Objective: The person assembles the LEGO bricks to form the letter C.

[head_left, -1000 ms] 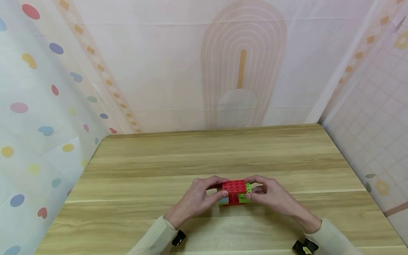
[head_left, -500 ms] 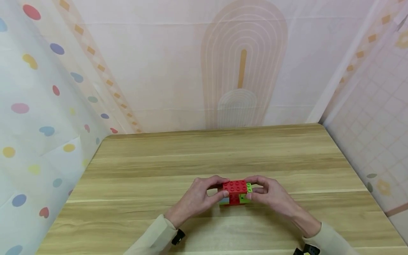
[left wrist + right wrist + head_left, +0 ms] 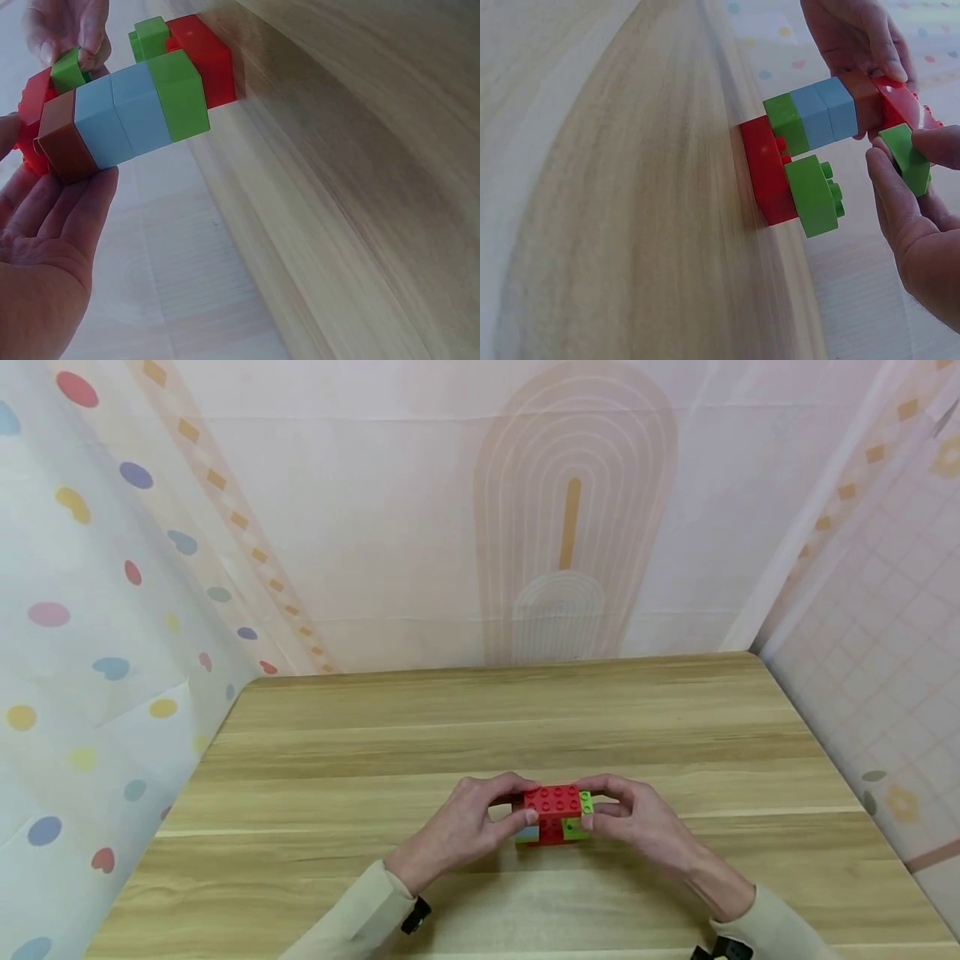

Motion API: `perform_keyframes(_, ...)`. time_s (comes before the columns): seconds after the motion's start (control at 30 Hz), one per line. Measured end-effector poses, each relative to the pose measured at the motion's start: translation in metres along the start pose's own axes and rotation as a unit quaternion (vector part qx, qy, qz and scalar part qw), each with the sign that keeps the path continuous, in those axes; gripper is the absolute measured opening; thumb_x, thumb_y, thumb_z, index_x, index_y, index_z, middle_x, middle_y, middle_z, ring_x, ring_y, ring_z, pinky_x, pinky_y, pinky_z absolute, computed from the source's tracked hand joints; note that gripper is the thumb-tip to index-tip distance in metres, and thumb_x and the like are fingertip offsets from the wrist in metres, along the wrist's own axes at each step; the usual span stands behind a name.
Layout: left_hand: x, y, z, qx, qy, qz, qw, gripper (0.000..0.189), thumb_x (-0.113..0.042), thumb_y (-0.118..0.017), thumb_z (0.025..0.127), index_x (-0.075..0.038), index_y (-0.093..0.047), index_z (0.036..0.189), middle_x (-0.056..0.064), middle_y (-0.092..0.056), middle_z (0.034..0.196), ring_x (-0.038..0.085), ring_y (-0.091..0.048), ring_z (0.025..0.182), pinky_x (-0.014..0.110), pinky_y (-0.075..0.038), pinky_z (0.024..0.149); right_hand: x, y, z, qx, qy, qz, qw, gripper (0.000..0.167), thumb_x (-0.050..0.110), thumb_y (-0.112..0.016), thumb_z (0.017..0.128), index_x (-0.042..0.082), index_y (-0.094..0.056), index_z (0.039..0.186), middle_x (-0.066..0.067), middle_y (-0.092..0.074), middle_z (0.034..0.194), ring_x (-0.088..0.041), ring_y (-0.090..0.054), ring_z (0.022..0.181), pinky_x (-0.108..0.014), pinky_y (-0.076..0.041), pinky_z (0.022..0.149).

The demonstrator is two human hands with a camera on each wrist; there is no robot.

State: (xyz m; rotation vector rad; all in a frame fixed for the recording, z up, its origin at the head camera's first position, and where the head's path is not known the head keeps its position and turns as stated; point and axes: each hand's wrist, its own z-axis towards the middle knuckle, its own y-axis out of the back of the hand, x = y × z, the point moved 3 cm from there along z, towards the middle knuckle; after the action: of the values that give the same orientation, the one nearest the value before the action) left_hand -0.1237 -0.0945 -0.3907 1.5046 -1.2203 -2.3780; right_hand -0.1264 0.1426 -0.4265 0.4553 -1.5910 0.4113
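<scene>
A tower of toy building bricks stands on the wooden table. At its bottom lies a red base brick [image 3: 765, 172]. One column rises from it: a green brick [image 3: 178, 94], two light blue bricks [image 3: 120, 112], then a brown brick [image 3: 66, 136]. A red top brick [image 3: 552, 799] lies across that column and juts to the right. My left hand [image 3: 472, 822] grips the red top brick's left end by the brown one. Thumb and fingers of my right hand [image 3: 641, 814] pinch a green brick [image 3: 907, 156] against the underside of the red top brick's right end.
Another green brick [image 3: 811, 196] sits on the base's right end, with a gap between it and the pinched one. The wooden table [image 3: 375, 727] reaches back to a patterned cloth backdrop [image 3: 390, 527]. More cloth hangs along both sides.
</scene>
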Motion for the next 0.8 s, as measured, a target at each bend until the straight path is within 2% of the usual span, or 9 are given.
perform_keyframes(0.27,0.000,0.000,-0.002,-0.003,-0.002,-0.001,1.0000,0.030,-0.031,-0.065,0.098,-0.014,-0.066,0.123,-0.008,-0.071,0.109,0.004,-0.064,0.103,0.031,-0.052,0.095,0.006,-0.003,0.001,-0.002,-0.007,0.005,1.0000,0.044,0.019,-0.061,0.098,-0.007,-0.051,0.133,-0.022,-0.058,0.126,-0.033,-0.065,0.106,-0.044,-0.055,0.090)
perform_keyframes(0.53,0.001,0.000,-0.001,-0.010,-0.017,0.001,0.9998,0.030,-0.029,-0.067,0.097,-0.013,-0.066,0.122,-0.006,-0.072,0.110,0.005,-0.065,0.104,0.030,-0.052,0.095,0.013,-0.009,0.005,-0.022,-0.031,0.006,0.9993,0.046,0.024,-0.063,0.098,-0.007,-0.053,0.130,-0.021,-0.058,0.124,-0.038,-0.063,0.107,-0.046,-0.056,0.088)
perform_keyframes(0.8,0.001,-0.001,0.000,-0.003,-0.005,-0.002,1.0000,0.032,-0.033,-0.064,0.098,-0.014,-0.065,0.124,-0.008,-0.071,0.109,0.004,-0.064,0.103,0.030,-0.052,0.095,0.017,-0.009,0.007,-0.029,-0.049,-0.014,0.9983,0.044,0.021,-0.066,0.095,-0.007,-0.057,0.127,-0.018,-0.064,0.115,-0.032,-0.065,0.103,-0.044,-0.056,0.087)
